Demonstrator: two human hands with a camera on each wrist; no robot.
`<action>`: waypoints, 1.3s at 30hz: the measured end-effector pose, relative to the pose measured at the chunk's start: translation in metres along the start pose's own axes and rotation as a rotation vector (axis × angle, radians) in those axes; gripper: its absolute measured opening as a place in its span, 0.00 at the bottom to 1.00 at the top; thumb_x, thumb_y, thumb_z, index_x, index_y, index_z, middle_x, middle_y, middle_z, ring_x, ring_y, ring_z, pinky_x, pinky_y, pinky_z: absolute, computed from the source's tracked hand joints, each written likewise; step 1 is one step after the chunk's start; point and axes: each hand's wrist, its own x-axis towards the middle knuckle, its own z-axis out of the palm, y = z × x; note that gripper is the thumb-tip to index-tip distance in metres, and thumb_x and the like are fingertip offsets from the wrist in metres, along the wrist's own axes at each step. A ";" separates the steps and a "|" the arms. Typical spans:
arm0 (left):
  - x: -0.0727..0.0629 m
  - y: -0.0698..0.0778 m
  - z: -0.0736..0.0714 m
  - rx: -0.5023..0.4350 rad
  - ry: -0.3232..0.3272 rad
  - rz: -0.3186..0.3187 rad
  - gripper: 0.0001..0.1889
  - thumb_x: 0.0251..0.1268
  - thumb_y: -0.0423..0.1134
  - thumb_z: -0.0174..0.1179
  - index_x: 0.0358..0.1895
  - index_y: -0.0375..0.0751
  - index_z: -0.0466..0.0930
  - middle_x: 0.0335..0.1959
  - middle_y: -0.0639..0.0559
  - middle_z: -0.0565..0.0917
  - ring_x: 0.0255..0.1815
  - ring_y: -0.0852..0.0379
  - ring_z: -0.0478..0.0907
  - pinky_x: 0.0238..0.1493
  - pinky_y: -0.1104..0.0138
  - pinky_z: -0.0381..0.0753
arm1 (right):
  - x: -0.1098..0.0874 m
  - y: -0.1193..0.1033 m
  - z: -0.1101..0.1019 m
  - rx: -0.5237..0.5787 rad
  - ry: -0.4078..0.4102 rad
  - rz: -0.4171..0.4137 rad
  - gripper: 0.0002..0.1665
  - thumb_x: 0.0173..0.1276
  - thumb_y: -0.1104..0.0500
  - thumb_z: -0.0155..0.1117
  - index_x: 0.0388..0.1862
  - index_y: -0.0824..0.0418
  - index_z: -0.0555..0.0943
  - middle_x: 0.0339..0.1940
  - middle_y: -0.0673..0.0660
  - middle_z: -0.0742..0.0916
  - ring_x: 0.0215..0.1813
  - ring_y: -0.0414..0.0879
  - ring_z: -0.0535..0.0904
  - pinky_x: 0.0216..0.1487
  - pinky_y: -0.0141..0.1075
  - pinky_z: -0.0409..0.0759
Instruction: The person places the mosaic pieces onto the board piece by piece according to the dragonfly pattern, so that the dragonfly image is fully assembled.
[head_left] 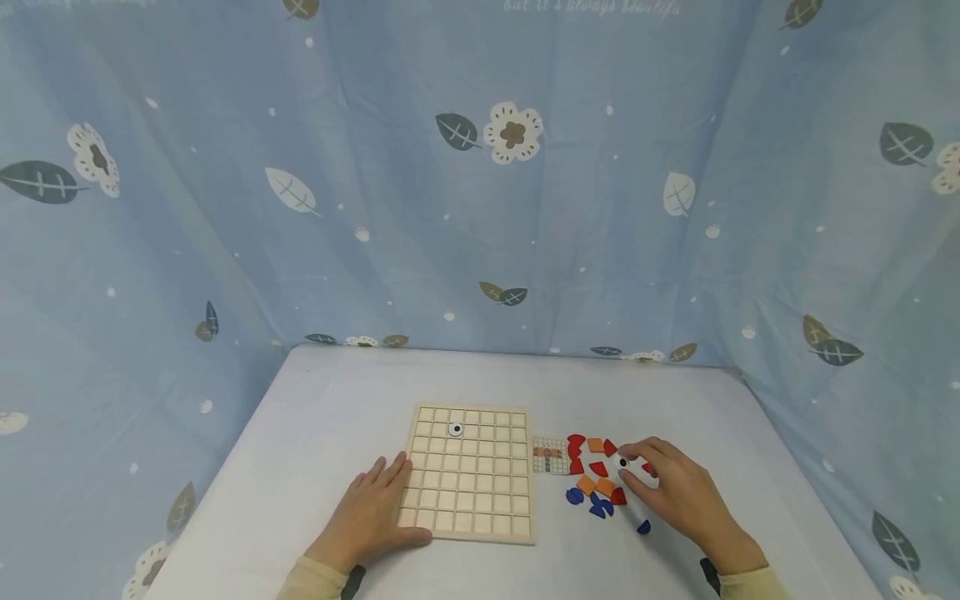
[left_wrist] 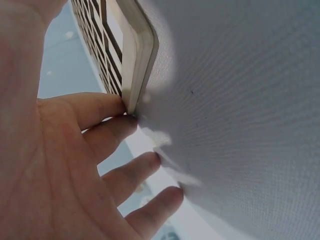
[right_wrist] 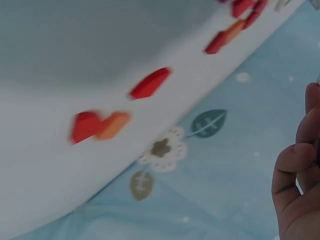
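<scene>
A pale blue curtain (head_left: 375,217) printed with leaves and flowers hung beyond and to both sides of a white worktop (head_left: 330,392). On the worktop lay a wooden grid board (head_left: 467,482), its square cells divided by thin raised strips. One white eye disc (head_left: 456,429) with a black dot sat in the board, in the second row from its far edge and the third column from its left side.

The left hand (head_left: 375,510) rested at the board's left edge, its fingers straight and a little apart; the thumb lay along the board's near edge. In the left wrist view two fingertips touched the board's rim near a corner.

Just beside the board's right edge lay a small printed card (head_left: 551,457) with a gridded picture. Farther to the right of the board, past the card, red pieces (head_left: 576,467), orange squares (head_left: 586,484) and blue pieces (head_left: 574,496) were scattered, the blue ones mostly nearer the person. The right hand (head_left: 675,492) was over the right part of this scatter, well apart from the board, with thumb and index finger pinching a second eye disc (head_left: 622,462). Pale sleeves (head_left: 309,580) covered both forearms.
</scene>
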 end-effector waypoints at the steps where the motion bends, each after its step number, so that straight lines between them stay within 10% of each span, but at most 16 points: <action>1: 0.000 0.000 0.000 -0.002 -0.003 -0.001 0.64 0.43 0.79 0.65 0.76 0.32 0.63 0.78 0.39 0.63 0.76 0.31 0.58 0.71 0.37 0.62 | 0.004 -0.003 0.000 0.006 0.018 -0.021 0.22 0.54 0.51 0.84 0.47 0.50 0.87 0.42 0.46 0.86 0.34 0.41 0.78 0.31 0.30 0.83; 12: 0.000 0.001 -0.001 0.004 0.005 0.004 0.64 0.42 0.79 0.65 0.75 0.32 0.64 0.77 0.39 0.64 0.76 0.31 0.59 0.71 0.38 0.63 | 0.045 -0.037 0.015 0.114 0.128 -0.213 0.21 0.55 0.53 0.82 0.48 0.52 0.87 0.44 0.46 0.86 0.33 0.37 0.77 0.30 0.30 0.83; 22: -0.001 0.002 -0.002 0.001 -0.010 0.002 0.64 0.42 0.79 0.65 0.75 0.32 0.65 0.77 0.39 0.64 0.76 0.31 0.59 0.71 0.37 0.62 | 0.076 -0.068 0.033 0.126 0.059 -0.271 0.17 0.62 0.49 0.77 0.49 0.50 0.86 0.44 0.43 0.86 0.44 0.36 0.82 0.43 0.35 0.87; 39: -0.001 0.002 -0.001 0.012 0.012 0.017 0.63 0.42 0.78 0.67 0.74 0.31 0.65 0.77 0.38 0.65 0.75 0.30 0.60 0.70 0.38 0.64 | 0.145 -0.115 0.070 0.212 0.098 -0.417 0.14 0.67 0.52 0.73 0.50 0.51 0.86 0.44 0.45 0.86 0.39 0.38 0.81 0.36 0.33 0.83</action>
